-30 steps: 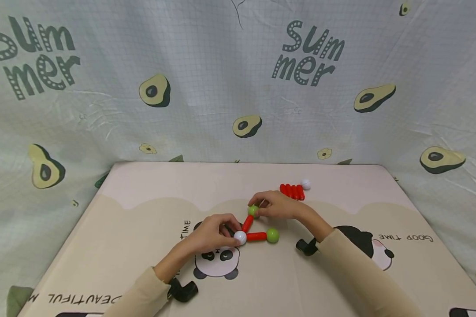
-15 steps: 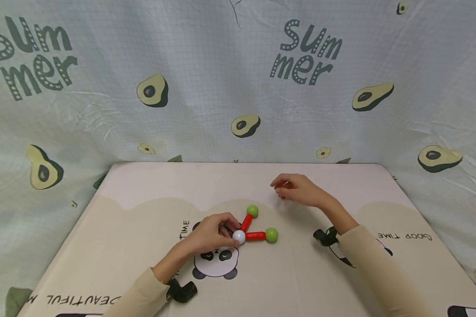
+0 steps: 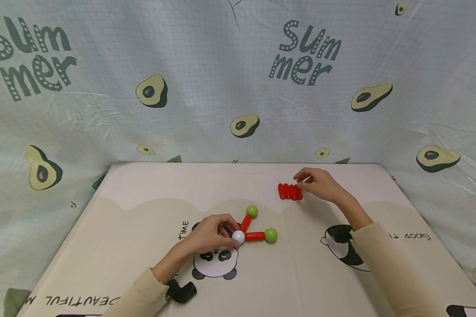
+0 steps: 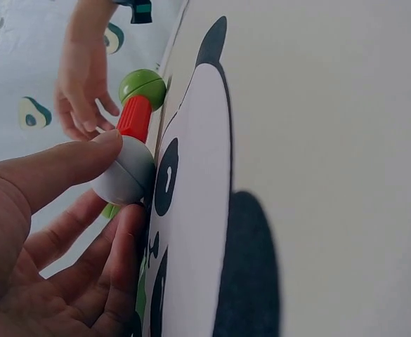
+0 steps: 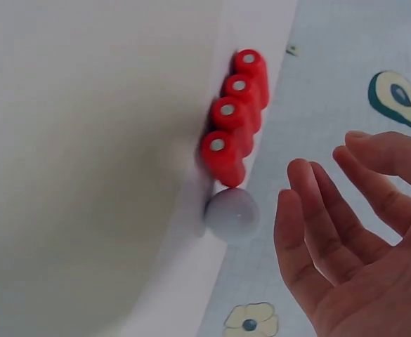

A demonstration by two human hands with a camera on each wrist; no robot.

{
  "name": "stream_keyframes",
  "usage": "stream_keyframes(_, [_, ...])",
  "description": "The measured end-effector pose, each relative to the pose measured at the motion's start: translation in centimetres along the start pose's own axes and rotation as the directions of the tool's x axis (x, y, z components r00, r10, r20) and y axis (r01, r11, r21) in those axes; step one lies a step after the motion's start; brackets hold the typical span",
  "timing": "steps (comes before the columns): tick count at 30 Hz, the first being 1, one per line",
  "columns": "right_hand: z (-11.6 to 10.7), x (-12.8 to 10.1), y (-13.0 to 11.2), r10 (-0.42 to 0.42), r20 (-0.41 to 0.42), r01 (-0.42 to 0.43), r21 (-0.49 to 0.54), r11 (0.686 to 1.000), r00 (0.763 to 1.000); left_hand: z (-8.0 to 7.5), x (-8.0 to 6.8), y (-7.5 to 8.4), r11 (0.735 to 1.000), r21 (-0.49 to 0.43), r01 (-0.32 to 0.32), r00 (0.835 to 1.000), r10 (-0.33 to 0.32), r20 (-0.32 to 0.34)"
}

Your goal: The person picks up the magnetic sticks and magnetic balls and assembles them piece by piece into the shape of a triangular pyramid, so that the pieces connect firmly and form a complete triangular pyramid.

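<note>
My left hand pinches a white ball between thumb and fingers, low over the table. From that ball branch two red rods, one pointing right and one pointing up and away. Each rod ends in a green ball, one at the right and the other farther back. Farther back, my right hand hovers with parted fingers beside a row of red rods. A second white ball shows in the right wrist view at the row's end, apart from the fingers; the hand hides it in the head view.
The table wears a cream cover printed with pandas and lettering. Behind it hangs a pale curtain with avocado prints, close past the table's far edge. A black wrist strap piece hangs below the left sleeve.
My right hand has let go of the far green ball and moved back and right, past the red rods to their right end. The left hand keeps its grip and place.
</note>
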State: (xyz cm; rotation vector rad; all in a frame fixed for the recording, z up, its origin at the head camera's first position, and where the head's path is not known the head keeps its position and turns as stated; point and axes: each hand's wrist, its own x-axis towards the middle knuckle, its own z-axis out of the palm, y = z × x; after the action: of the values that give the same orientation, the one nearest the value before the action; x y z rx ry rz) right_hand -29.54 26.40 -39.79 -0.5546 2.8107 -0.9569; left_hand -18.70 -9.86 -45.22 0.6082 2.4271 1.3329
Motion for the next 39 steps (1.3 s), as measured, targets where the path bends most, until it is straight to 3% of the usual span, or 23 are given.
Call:
stream_keyframes(6, [0.4, 0.1, 1.3, 0.041, 0.022, -0.039, -0.068, 0.997, 0.999, -0.1, 0.1, 0.0, 1.000, -0.005, -0.007, 1.000, 0.007, -0.002])
stream_keyframes(19, [1.3, 0.7, 2.3, 0.114, 0.155, -0.099, -0.105, 0.990, 0.981, -0.2, 0.0, 0.1, 1.000, -0.009, -0.010, 1.000, 0.010, -0.002])
stream_keyframes(39, [1.8, 0.3, 1.9, 0.133, 0.120, -0.119, -0.122, 0.985, 0.984, -0.1, 0.0, 0.2, 1.000, -0.023, -0.005, 1.000, 0.005, -0.009])
